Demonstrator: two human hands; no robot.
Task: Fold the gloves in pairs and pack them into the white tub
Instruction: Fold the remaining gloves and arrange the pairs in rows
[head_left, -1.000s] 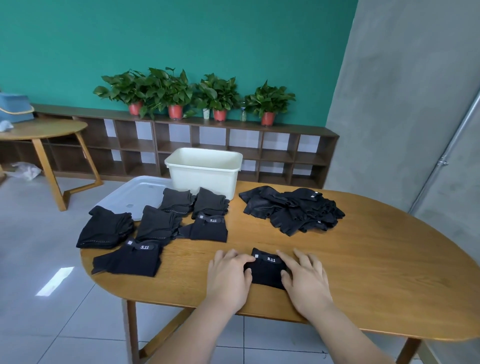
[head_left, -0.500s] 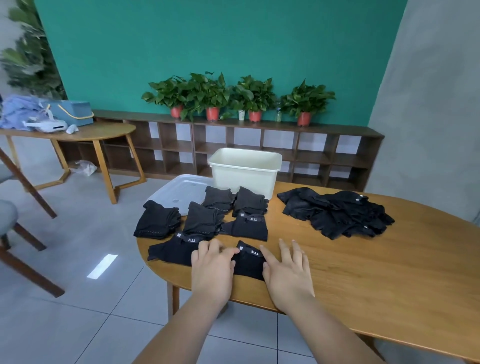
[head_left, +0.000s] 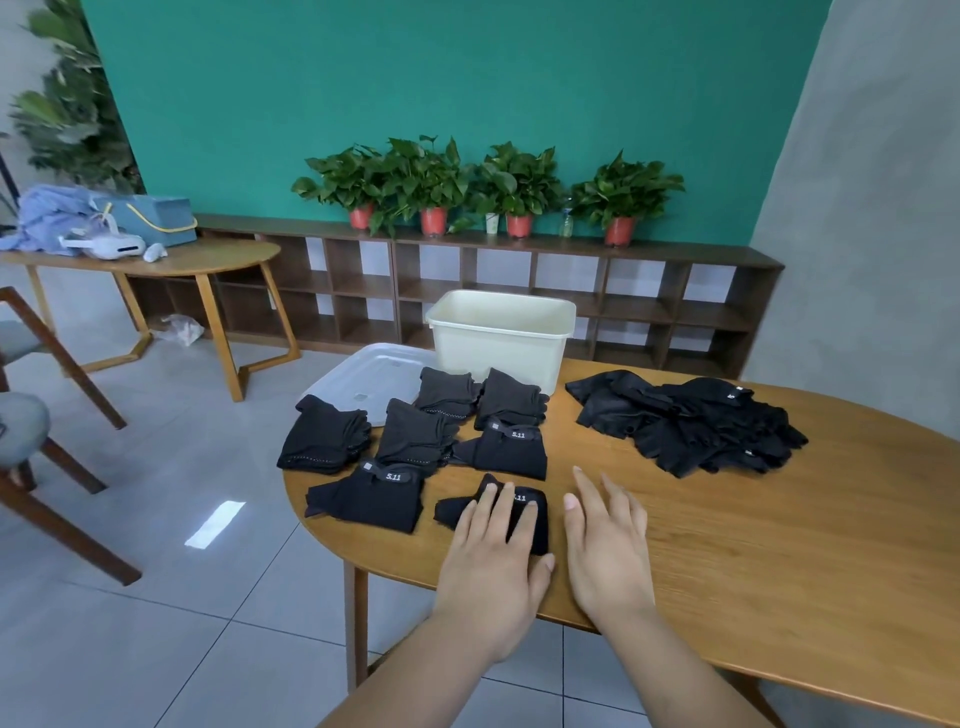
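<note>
Pressing flat, is it, that left grip (head_left: 493, 556)?

Yes, fingers straight and spread over a folded glove pair (head_left: 451, 512): soft black knit, squarish, white "5.11" lettering showing between two fingers.

And the right grip (head_left: 605, 551)?

Just beside it, palm down, fingers straight and slightly fanned, holding nothing; whether it touches the wood I cannot tell.

What lies under them?

An oval counter (head_left: 727, 545) of warm wood, grain plain to see.

Beyond the left grip?

Six more folded pairs (head_left: 506, 452), some with a banded cuff uppermost. Beyond the right grip, well apart, a crumpled heap of loose gloves (head_left: 685, 426).

The tub?

Past the folded pairs: the white tub (head_left: 501, 343), smooth plastic, rectangular with rounded corners, at the counter's far edge. A frosted lid (head_left: 363, 376) lies flat beside it.

And the room?

Glossy grey floor tiles (head_left: 156, 519), a low dark cubby shelf (head_left: 722, 306) bearing leafy plants (head_left: 514, 182) in red pots (head_left: 434, 221), a teal wall (head_left: 415, 78).
</note>
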